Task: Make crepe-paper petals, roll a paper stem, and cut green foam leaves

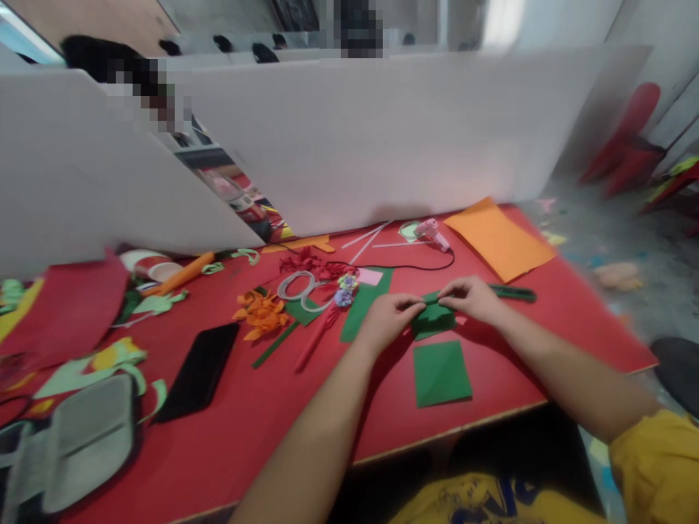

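Both hands pinch the top edge of a small green paper piece just above the red table. My left hand is closed on its left end, thumb and fingertips together. At the right end, my right hand grips the same paper, which looks folded or rolled along the top. Nearer to me lies a green paper square with a faint diagonal crease. A larger green sheet rests left of the hands, partly hidden by my left hand. Behind my right wrist is a dark green long object.
A pink glue gun with a black cord and an orange sheet lie at the back. Leftward are orange paper petals, a black phone and a grey open case. White partition boards stand along the table's far edge.
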